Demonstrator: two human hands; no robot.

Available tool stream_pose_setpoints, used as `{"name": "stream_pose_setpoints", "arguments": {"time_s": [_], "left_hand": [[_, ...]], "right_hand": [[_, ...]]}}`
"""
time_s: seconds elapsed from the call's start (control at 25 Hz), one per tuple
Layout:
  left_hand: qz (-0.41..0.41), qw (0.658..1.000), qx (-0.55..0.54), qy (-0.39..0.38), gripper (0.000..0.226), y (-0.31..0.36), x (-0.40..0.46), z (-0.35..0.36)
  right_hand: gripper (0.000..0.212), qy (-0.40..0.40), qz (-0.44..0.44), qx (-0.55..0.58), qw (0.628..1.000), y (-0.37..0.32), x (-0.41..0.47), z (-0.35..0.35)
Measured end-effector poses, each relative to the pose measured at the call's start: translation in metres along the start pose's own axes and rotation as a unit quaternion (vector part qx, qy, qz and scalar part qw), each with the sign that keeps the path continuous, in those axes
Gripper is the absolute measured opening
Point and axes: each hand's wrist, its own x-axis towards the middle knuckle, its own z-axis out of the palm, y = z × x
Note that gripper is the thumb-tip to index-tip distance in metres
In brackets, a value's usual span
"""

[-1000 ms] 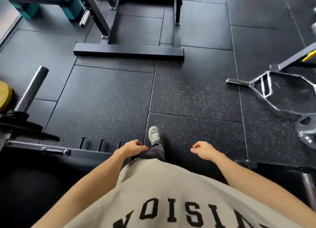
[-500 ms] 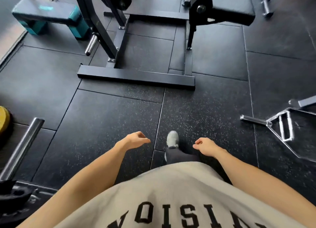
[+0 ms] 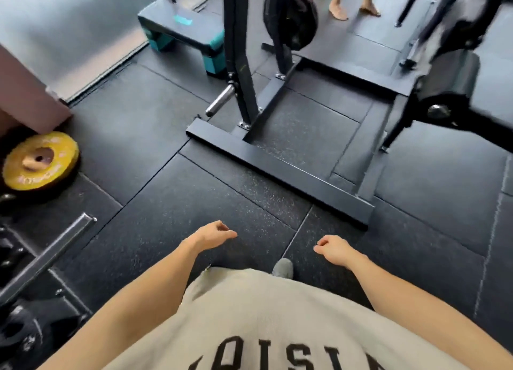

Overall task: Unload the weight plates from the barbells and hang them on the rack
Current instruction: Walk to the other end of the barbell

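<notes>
Black rubber gym floor (image 3: 172, 203), rack (image 3: 238, 64) ahead, both hands' grip loose, holding nothing

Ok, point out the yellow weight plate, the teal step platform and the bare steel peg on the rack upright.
yellow weight plate (image 3: 39, 161): head view, on its flat face beside the hub.
teal step platform (image 3: 180, 22): head view, on its dark top.
steel peg (image 3: 219, 100): head view, mid-length on the shaft.

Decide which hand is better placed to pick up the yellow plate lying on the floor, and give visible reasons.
Probably left. The yellow plate lies on the floor far to the person's left, on the left hand's side. The right hand would have to cross the body. Both hands hold nothing.
</notes>
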Motion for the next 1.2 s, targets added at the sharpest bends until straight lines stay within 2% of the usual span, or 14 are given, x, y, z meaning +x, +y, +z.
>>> {"name": "stream_pose_setpoints", "arguments": {"time_s": [0.28,0.6,0.96,1.2], "left_hand": [[-0.094,0.985,-0.139,0.026,0.047,-0.022,0.054,-0.070],[-0.122,0.965,-0.224,0.066,0.051,-0.050,0.132,-0.226],[-0.198,0.918,-0.328,0.099,0.052,-0.090,0.184,-0.349],[-0.263,0.864,-0.404,0.148,0.046,-0.106,0.207,-0.417]], "right_hand": [[0.034,-0.060,-0.086,-0.124,0.987,-0.157,0.117,-0.068],[0.037,-0.075,-0.165,-0.237,0.955,-0.382,0.214,-0.098],[0.033,-0.125,-0.231,-0.350,0.899,-0.584,0.288,-0.100],[0.031,-0.159,-0.287,-0.410,0.851,-0.717,0.347,-0.101]]}}
